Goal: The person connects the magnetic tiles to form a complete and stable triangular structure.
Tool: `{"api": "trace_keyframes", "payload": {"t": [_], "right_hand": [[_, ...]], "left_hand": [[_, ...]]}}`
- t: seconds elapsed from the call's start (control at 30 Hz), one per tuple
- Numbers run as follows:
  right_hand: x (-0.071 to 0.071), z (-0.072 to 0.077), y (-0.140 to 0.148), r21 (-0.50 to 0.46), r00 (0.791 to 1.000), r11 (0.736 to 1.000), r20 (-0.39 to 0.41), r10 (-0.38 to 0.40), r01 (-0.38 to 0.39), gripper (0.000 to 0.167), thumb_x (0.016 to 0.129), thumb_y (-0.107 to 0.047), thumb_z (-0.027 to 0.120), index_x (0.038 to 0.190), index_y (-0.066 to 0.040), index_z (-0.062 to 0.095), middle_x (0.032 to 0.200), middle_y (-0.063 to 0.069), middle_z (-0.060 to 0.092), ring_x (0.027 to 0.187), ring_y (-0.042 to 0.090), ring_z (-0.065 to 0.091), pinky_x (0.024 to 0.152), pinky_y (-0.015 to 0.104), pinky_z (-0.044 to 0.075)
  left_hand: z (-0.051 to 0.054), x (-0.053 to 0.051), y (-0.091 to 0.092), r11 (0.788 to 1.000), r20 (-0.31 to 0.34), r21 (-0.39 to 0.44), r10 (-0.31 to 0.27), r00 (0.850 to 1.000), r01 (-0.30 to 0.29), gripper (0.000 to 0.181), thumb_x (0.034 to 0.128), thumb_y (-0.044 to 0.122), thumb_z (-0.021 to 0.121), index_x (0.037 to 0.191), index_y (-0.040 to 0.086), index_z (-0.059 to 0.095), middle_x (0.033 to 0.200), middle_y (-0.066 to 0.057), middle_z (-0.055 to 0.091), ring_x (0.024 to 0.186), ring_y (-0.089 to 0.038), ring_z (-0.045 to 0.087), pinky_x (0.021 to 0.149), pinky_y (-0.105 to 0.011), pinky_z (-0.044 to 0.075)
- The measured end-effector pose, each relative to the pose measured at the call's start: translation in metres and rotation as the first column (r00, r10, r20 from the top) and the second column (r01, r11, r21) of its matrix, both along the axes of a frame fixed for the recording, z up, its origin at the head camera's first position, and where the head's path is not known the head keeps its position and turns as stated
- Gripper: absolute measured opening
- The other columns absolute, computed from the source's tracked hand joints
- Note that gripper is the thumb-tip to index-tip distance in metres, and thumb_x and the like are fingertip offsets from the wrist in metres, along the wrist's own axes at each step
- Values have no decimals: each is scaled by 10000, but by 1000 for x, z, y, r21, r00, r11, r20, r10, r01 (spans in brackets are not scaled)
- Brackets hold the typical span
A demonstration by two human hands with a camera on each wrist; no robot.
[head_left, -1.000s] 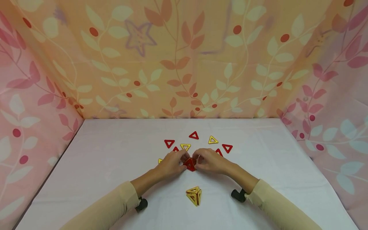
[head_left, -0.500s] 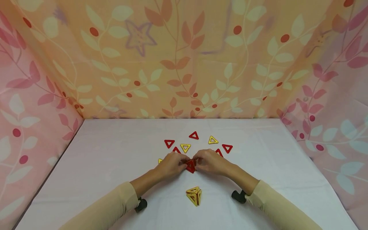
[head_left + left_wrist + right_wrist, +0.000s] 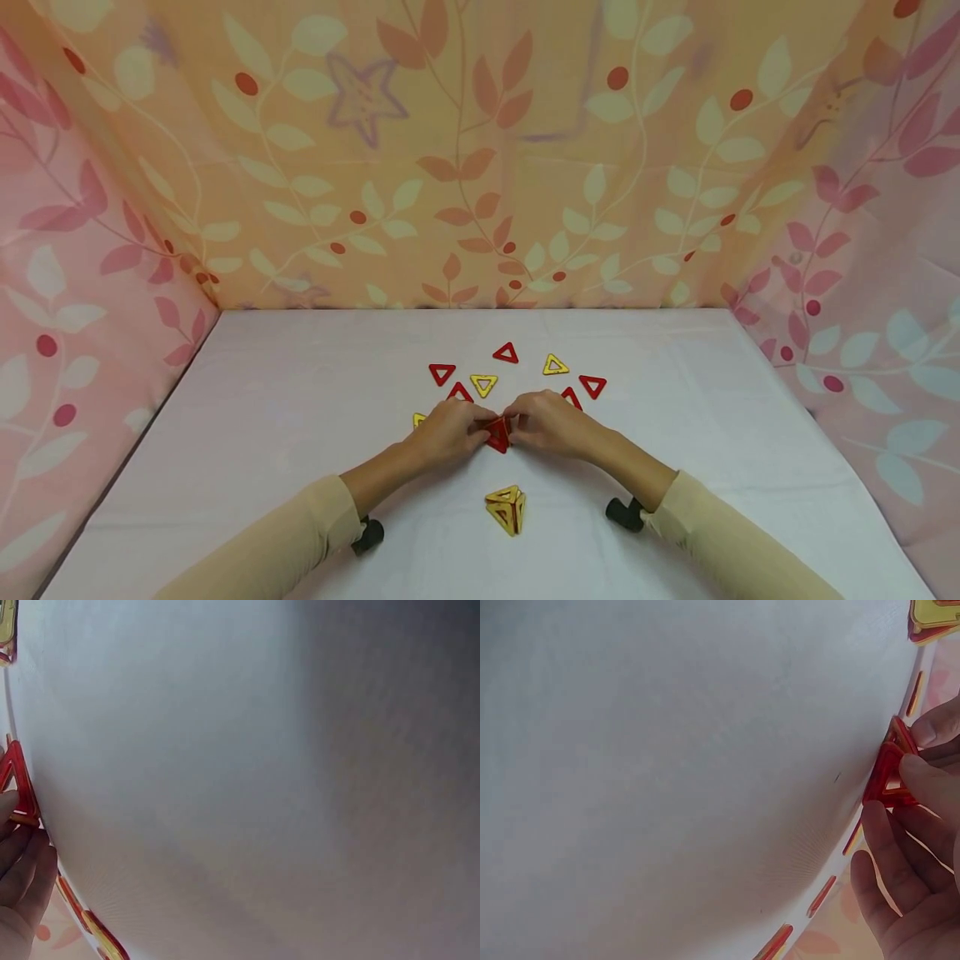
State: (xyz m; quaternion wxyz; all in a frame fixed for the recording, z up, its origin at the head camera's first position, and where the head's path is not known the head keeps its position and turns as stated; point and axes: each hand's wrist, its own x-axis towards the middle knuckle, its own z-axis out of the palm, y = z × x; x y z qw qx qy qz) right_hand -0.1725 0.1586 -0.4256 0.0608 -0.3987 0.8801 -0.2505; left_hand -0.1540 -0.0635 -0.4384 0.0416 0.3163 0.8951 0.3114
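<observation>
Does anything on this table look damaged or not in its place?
Nothing looks broken. The loose triangles lie flat, and the yellow pyramid stands by itself. One small oddity: a thin dark mark on the plain white cloth in the right wrist view, perhaps dirt.

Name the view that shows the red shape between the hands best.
Right wrist: the red shape appears largest there, with an opening visible, though partly covered. Head shows it small, also partly covered; left wrist has it cropped at the left edge.
</observation>
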Motion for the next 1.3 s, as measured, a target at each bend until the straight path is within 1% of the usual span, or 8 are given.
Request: {"api": "trace_keyframes", "payload": {"t": [0.13, 0.3, 0.43, 0.53, 0.77, 0.9, 1.1, 1.3], "right_hand": [[2, 0, 2, 1, 1000, 1000, 12, 2, -2, 288, 851, -141, 793, 1119, -56, 729, 933, -14, 703, 797, 106, 600, 737, 229, 519], [5, 0, 4, 2, 1000, 1000, 26, 6, -6, 288, 850, -156, 796, 1113, -66, 722, 933, -23, 693, 796, 95, 594, 744, 229, 520], [9, -1, 5, 2, 1000, 1000, 16, 11, -11, 284, 846, -161, 799, 1104, -74, 720, 934, -31, 686, 794, 70, 580, 745, 228, 517], [12, -2, 7, 10, 1000, 1000, 9, 8, -8, 302, 844, -183, 802, 1119, -88, 721, 958, -42, 691, 806, 58, 579, 750, 221, 521], [20, 0, 9, 50, 1000, 999, 25, 1, -2, 312, 876, -219, 774, 1169, -132, 712, 1012, -86, 684, 875, 51, 588, 795, 234, 523], [24, 0, 10, 55, 999, 998, 33, 8, -9, 308, 884, -209, 759, 1180, -138, 709, 1020, -106, 679, 883, 35, 583, 801, 232, 522], [27, -1, 12, 47, 999, 998, 32, 27, -29, 301, 881, -182, 750, 1175, -142, 705, 1007, -110, 672, 870, 48, 585, 788, 222, 514], [29, -1, 13, 49, 999, 998, 33, 31, -33, 322, 878, -204, 768, 1187, -144, 698, 1030, -114, 673, 882, 33, 587, 792, 223, 517]], "left_hand": [[-1, 1, 0, 1000, -12, -16, -13, 1000, 13, 304, 891, 100, 750, 1190, 57, 726, 1060, -10, 742, 934, -99, 663, 847, -240, 542], [-1, 3, 0, 999, 6, -12, -29, 1000, 30, 292, 891, 100, 749, 1179, 53, 730, 1079, -9, 738, 984, -110, 671, 876, -259, 540], [1, 6, 0, 999, 20, 5, -40, 999, 40, 275, 887, 84, 749, 1160, 52, 736, 1070, -6, 738, 985, -110, 671, 879, -254, 537], [0, 8, 0, 999, 33, 19, -50, 998, 50, 259, 885, 82, 751, 1142, 50, 740, 1043, 4, 739, 953, -96, 670, 860, -231, 533], [1, 14, -1, 995, 99, 77, -77, 992, 69, 200, 879, 86, 760, 1076, 49, 746, 956, 27, 732, 829, -22, 627, 780, -183, 525], [1, 17, -1, 994, 100, 83, -82, 992, 73, 201, 872, 93, 770, 1066, 46, 747, 943, 17, 732, 805, -14, 613, 764, -180, 527], [-1, 21, -2, 991, 122, 103, -100, 987, 88, 186, 875, 70, 760, 1058, 44, 746, 931, 22, 727, 806, -27, 620, 768, -214, 541], [-1, 22, -3, 991, 107, 99, -104, 989, 94, 182, 871, 81, 767, 1050, 54, 750, 925, 43, 725, 807, -18, 611, 772, -221, 540]]}}
